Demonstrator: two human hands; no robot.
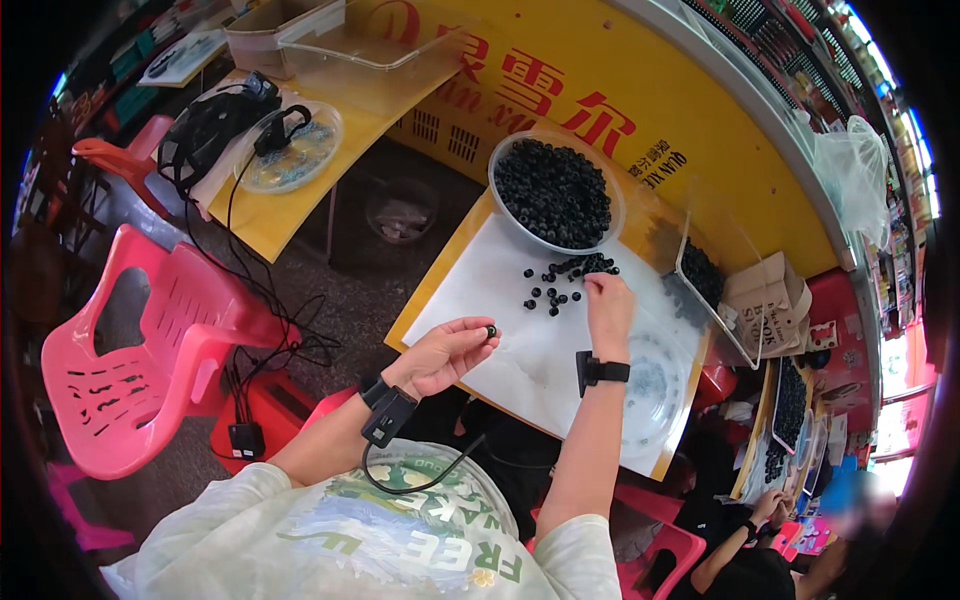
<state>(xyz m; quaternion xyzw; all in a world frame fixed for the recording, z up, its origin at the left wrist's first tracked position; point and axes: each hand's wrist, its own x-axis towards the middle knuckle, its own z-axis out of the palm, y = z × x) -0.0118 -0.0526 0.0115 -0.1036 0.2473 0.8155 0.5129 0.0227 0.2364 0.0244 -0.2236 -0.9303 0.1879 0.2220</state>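
White-covered table [480, 285]: left hand [448, 355] pinches black bead [491, 331]; right hand [609, 300] narrowed, contents unclear, near beads [552, 293] likely spread for easy reach.

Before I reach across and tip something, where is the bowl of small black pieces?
In the head view, the bowl stands slightly right of centre at the far side of the white-covered table, just beyond the loose black pieces and right hand.

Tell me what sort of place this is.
Probably a small, informal workshop: a bowl is heaped with small black pieces, another person's hands are near more of them at the right, and a pink chair stands at the left.
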